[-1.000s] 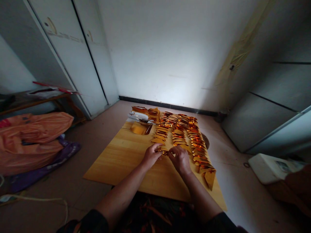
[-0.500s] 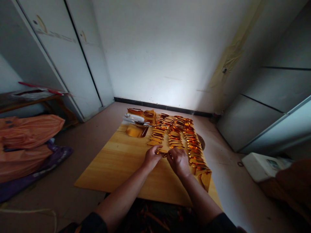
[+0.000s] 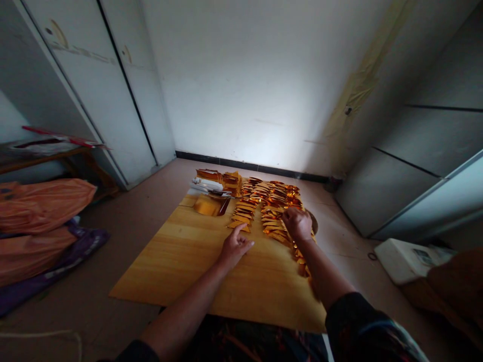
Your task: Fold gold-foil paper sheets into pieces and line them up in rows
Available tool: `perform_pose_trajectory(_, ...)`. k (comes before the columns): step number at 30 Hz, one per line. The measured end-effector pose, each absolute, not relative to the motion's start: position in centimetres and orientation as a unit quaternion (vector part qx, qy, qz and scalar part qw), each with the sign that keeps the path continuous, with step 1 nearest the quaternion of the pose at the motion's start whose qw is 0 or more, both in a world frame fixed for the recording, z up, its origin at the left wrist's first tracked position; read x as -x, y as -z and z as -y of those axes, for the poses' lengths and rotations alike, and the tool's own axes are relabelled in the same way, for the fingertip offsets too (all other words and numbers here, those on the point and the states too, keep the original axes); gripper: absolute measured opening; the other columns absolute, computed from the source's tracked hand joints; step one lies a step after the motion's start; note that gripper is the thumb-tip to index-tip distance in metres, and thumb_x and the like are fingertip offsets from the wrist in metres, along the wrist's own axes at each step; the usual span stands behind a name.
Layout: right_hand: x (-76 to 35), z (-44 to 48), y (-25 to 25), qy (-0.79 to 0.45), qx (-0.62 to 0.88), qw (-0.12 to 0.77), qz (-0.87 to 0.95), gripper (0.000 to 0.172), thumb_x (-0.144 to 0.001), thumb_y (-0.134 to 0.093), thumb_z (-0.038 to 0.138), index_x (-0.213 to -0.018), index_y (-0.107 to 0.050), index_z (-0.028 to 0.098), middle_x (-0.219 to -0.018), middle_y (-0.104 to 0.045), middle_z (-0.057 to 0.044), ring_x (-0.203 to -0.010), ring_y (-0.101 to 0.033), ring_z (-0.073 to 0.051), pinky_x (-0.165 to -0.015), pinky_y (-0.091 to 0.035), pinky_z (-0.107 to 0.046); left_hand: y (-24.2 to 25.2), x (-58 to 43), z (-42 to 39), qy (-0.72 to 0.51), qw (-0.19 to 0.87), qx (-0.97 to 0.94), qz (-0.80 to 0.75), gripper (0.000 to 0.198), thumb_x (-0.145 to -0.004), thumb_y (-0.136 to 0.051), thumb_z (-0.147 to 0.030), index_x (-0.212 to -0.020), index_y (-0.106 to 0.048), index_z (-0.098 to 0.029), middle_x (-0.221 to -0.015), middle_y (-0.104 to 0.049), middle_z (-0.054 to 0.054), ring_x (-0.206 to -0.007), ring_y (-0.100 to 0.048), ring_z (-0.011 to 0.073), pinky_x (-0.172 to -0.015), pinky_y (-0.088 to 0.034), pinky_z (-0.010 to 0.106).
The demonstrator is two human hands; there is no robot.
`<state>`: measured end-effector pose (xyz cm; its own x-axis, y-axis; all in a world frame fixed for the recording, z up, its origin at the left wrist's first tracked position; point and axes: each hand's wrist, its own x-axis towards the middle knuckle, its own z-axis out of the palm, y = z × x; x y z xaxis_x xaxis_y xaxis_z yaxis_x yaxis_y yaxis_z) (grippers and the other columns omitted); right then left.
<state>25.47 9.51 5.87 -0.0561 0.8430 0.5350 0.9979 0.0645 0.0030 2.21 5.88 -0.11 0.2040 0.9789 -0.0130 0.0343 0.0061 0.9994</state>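
Note:
Folded gold foil papers [image 3: 273,215] lie in overlapping rows on a light wooden board [image 3: 177,266]. My left hand [image 3: 233,248] hovers over the board at the near end of the left row [image 3: 241,215], thumb and index finger apart, holding nothing. Over the right-hand rows is my right hand [image 3: 298,224], its fingers curled closed. Whatever they may hold is hidden by the hand. My right hand and forearm cover part of the rightmost row [image 3: 302,261]. Flat gold sheets [image 3: 209,205] lie at the board's left back.
Behind the sheets are a white bundle [image 3: 207,185] and stacked gold papers [image 3: 231,182]. A round object [image 3: 313,222] shows beyond the board's right edge. Orange bags [image 3: 41,206] are at left, a white box [image 3: 402,259] at right, and a wall [image 3: 249,90] ahead.
My right hand has moved right and away from me, from beside my left hand to the right-hand rows. My left hand has lowered slightly and opened, with no paper in it now.

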Motion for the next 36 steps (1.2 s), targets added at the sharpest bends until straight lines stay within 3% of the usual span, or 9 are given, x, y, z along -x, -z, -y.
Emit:
perform_pose_trajectory(7, -27.0, -13.8, -4.3, 0.202, 0.7, 0.145, 0.67, 0.022, -0.083, -0.048, 0.019, -0.068, -0.065, 0.017, -0.07, -0.065, -0.004, -0.059, -0.049, -0.012, -0.061, -0.021, -0.028, 0.5, -2.0, -5.5, -0.415, 0.526, -0.572, -0.473, 0.052, -0.069, -0.059, -0.022, -0.12, -0.054, -0.012, -0.064, -0.055, -0.004, -0.054, -0.05, 0.0095, -0.053, -0.04, 0.021)
perform_pose_trajectory(36, -26.8, -16.9, -2.8, 0.148, 0.768, 0.068, 0.62, 0.024, -0.088, -0.044, 0.024, -0.09, -0.065, 0.015, -0.088, -0.067, -0.009, -0.073, -0.059, -0.018, -0.067, -0.025, -0.03, 1.1, -1.8, -4.5, -0.403, 0.519, -0.589, -0.471, 0.046, -0.069, -0.059, -0.023, -0.114, -0.06, -0.013, -0.069, -0.054, -0.003, -0.06, -0.049, 0.0092, -0.056, -0.038, 0.02)
